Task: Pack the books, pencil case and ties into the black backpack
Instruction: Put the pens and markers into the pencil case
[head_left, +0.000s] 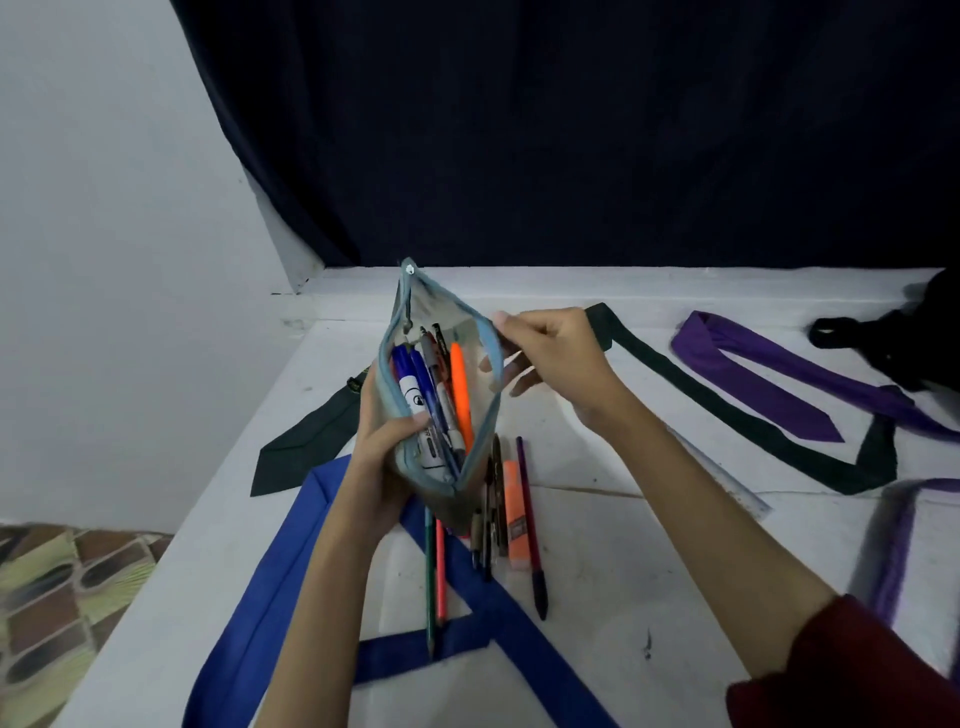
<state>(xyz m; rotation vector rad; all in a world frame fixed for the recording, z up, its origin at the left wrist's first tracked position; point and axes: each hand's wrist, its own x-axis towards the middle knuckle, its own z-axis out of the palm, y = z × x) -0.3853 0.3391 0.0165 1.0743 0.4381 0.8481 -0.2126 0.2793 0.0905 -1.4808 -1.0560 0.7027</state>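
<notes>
Blue fabric lies nearest: a blue tie (311, 566) is looped over the near edge of the white counter (613, 582), and across it rest loose pens and pencils (485, 540), among them an orange eraser (517, 519) and a dark purple pen (532, 525). Just above these, held off the counter, is the clear pencil case (441, 395) with its pale blue zip wide apart, showing a blue marker (410, 384) and an orange pen (461, 384) inside. The left hand (382, 457) grips the case's near left side, thumb curled over the rim; the right hand (556, 358) pinches the far right lip of the opening, pulling it wide. A dark green tie (727, 410) trails from the left edge behind the case toward the right side. Further right lies a purple tie (769, 374), with another purple strip (893, 535) at the right edge. At the far right corner sits the black backpack (919, 332), only partly in view. A dark curtain (571, 130) hangs behind.
</notes>
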